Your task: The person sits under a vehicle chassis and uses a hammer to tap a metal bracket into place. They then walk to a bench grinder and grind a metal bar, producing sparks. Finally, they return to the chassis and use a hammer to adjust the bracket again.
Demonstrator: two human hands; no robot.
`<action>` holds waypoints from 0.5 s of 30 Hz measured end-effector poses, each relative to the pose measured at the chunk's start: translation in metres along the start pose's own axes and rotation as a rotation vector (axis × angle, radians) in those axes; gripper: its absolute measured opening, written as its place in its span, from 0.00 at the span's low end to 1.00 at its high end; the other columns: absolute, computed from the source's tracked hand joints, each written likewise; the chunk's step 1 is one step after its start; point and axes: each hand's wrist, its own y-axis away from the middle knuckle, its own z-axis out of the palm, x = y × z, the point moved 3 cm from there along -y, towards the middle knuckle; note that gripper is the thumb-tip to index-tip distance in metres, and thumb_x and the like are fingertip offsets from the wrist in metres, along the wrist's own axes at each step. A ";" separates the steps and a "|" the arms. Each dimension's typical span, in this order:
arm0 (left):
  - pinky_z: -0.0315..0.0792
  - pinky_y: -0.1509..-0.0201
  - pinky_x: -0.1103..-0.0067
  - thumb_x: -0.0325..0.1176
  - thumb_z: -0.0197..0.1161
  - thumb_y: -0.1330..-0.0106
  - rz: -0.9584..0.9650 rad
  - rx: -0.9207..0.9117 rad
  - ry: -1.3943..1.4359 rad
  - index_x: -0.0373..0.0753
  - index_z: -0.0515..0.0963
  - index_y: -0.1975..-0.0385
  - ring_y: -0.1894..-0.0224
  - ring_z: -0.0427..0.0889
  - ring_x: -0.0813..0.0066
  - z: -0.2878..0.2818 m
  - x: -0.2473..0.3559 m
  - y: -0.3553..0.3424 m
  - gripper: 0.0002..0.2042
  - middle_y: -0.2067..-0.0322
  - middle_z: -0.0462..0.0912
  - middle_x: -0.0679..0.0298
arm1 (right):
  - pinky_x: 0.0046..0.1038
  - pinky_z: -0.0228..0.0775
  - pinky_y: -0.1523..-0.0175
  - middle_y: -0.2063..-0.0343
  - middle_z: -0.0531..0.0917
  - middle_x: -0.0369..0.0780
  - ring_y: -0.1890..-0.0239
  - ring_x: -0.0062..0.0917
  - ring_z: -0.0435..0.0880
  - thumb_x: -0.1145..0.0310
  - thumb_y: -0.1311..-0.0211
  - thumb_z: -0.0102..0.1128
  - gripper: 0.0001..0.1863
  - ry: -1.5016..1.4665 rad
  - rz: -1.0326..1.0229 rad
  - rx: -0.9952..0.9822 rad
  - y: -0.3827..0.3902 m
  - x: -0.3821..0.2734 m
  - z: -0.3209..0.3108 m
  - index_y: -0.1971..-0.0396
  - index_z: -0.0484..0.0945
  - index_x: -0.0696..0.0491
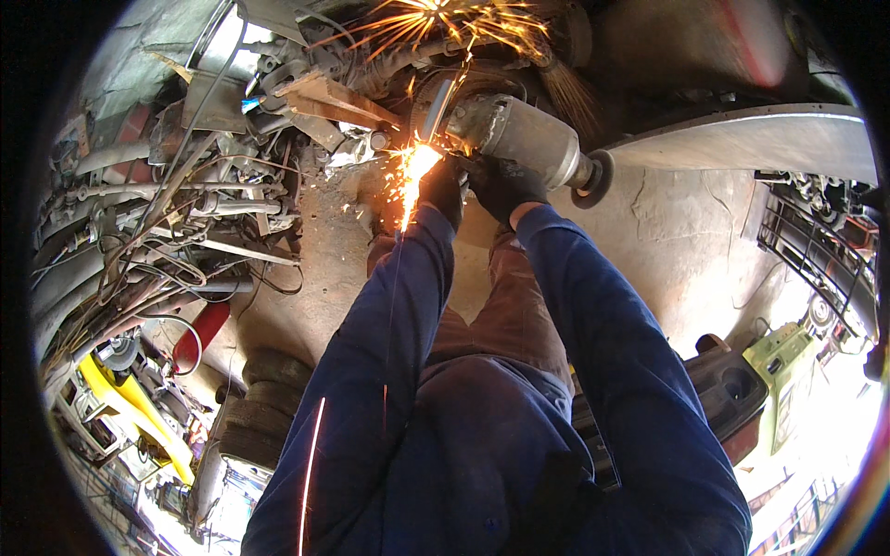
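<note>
A grey bench grinder (530,141) stands ahead of me, its rounded body slanting to the right. A dark round wheel (593,179) sits on its right end. At its left end, bright orange sparks (414,171) burst downward beside my gloves, and more fly at the top. My left hand (443,188), in a black glove, is closed close to the sparks. Beside it my right hand (505,185), also in a black glove, has its fingers closed just below the grinder's body. What the hands grip is hidden by gloves and glare.
Scrap metal, rods and cables (185,208) are heaped on the left, with a red cylinder (201,335) below. Stacked tyres (264,403) stand near my left arm. A large curved metal panel (751,139) reaches in from the right. A green metal part (781,375) lies lower right.
</note>
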 end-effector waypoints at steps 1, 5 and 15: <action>0.80 0.51 0.65 0.24 0.66 0.33 0.013 -0.019 -0.063 0.41 0.76 0.51 0.54 0.85 0.54 0.000 0.002 0.001 0.13 0.57 0.85 0.55 | 0.50 0.78 0.43 0.46 0.87 0.41 0.46 0.48 0.86 0.53 0.22 0.44 0.20 0.028 0.001 -0.023 -0.001 0.002 0.004 0.38 0.80 0.32; 0.78 0.54 0.72 0.31 0.61 0.26 0.251 0.019 -0.587 0.39 0.77 0.57 0.61 0.82 0.72 0.001 0.018 0.004 0.04 0.63 0.82 0.64 | 0.48 0.80 0.44 0.46 0.87 0.39 0.47 0.45 0.87 0.55 0.22 0.44 0.20 0.084 -0.034 0.045 -0.005 0.005 0.015 0.37 0.79 0.30; 0.80 0.47 0.66 0.20 0.67 0.36 0.157 -0.028 -0.197 0.43 0.75 0.44 0.50 0.86 0.57 -0.003 0.019 0.006 0.21 0.56 0.86 0.57 | 0.47 0.80 0.45 0.48 0.87 0.42 0.47 0.44 0.87 0.59 0.26 0.50 0.20 0.070 -0.093 0.073 -0.001 0.002 0.012 0.38 0.80 0.36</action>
